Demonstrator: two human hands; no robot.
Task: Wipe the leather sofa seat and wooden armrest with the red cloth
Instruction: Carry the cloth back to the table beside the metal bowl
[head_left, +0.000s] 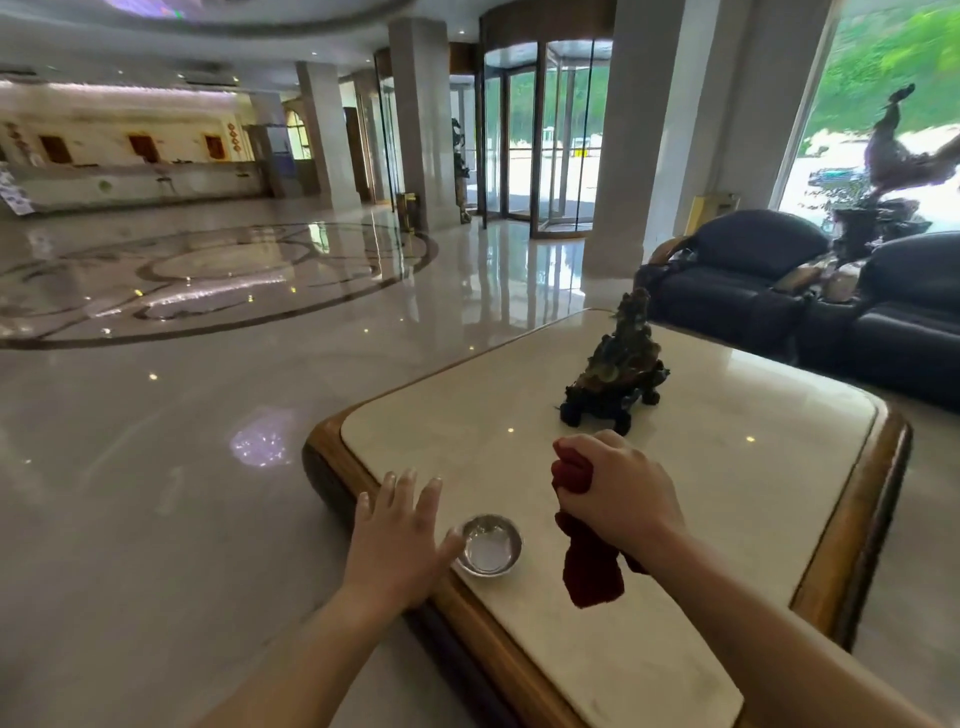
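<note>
Above the near marble table (701, 467), the right hand (618, 493) is fisted around the bunched red cloth (589, 564), tail hanging limp. Judged soft, light and pliable; best gathered mid-wad. Left hand (400, 540) is flat, fingers splayed, holding nothing, beside a small metal bowl (489, 544). Leather sofa (737, 283) stands far right.

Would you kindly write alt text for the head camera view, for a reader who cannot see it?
A person's right hand grips a bunched red cloth above a marble-topped table, while the open left hand hovers beside a small metal bowl. A dark figurine stands on the table; dark leather sofas sit beyond.
</note>
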